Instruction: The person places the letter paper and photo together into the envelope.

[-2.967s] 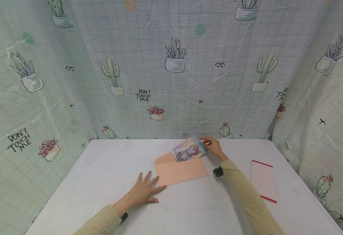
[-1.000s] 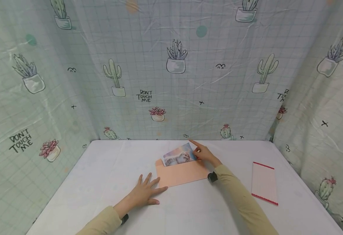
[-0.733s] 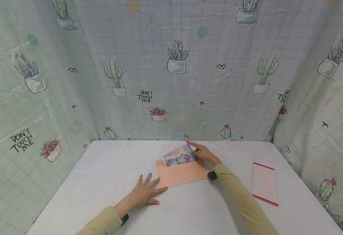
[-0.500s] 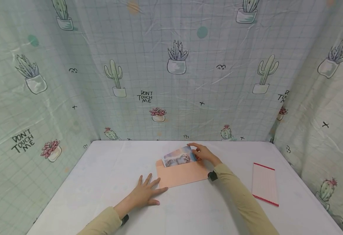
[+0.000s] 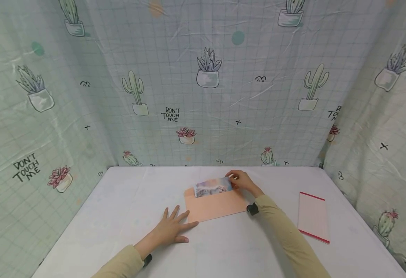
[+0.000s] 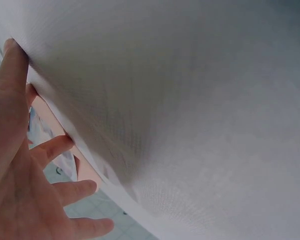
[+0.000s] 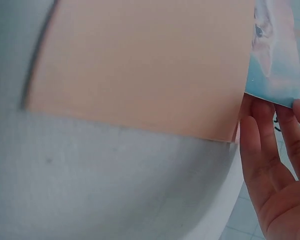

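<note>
Head view, right hand: the right hand [image 5: 242, 180] is at the far side of the envelope and pinches the right end of the picture card [image 5: 213, 186] with curled fingers.
Head view, card: the picture card is partly inside the peach envelope [image 5: 215, 204]. Its top strip sticks out of the open top edge. The picture on it is too small to tell.
Head view, envelope: the peach envelope lies flat near the middle of the white table [image 5: 119, 216].
Head view, left hand: the left hand [image 5: 170, 230] lies flat on the table with its fingers spread wide. Its fingertips are at the near left corner of the envelope. It holds nothing.
Head view, other things: a white pad with red edges [image 5: 313, 217] lies on the right side of the table, well apart from the envelope. A cactus curtain [image 5: 203, 85] hangs behind the table and on both sides.
Left wrist view: the left hand [image 6: 25, 190] is spread out on the table [image 6: 199, 110]. A bit of the envelope [image 6: 85, 167] shows between its fingers.
Right wrist view: the envelope [image 7: 140, 65] fills most of the view. The blue edge of the card [image 7: 277, 55] sticks out at its end. The right hand's fingers [image 7: 254, 150] touch that edge of the card.
</note>
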Motion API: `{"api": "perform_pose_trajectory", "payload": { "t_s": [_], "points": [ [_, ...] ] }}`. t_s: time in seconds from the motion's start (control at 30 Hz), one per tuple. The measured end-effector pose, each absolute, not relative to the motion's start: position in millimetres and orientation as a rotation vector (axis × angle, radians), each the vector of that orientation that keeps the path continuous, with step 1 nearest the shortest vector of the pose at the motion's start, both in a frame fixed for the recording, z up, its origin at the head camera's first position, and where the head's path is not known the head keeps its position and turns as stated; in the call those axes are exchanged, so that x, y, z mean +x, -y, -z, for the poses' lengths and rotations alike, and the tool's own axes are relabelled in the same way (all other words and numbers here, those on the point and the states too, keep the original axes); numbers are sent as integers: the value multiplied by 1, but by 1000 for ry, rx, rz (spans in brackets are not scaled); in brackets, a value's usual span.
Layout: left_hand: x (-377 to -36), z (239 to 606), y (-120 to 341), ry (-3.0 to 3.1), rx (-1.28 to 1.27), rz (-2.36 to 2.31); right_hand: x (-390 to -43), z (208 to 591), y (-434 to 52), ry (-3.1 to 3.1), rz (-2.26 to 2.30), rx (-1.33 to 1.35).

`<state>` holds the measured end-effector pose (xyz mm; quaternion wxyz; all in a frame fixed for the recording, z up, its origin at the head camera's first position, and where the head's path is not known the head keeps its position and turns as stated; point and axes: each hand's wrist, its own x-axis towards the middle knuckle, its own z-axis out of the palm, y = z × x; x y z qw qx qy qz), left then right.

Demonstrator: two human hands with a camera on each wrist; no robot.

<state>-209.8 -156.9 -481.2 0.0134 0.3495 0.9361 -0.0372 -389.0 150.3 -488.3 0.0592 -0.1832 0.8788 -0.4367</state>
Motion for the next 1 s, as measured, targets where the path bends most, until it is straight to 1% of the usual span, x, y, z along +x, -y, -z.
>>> {"api": "perform_pose_trajectory", "payload": {
  "t_s": [0.13,0.6,1.0],
  "points": [
    [-211,483,158,-2922,1099,127,-387,489,-151,-2671,1305,-603],
    [-214,486,159,-2945,1138,144,-386,488,-148,-2703,1173,-565],
    [-214,489,160,-2948,1139,142,-384,488,-150,-2750,1015,-703]
  ]
}}
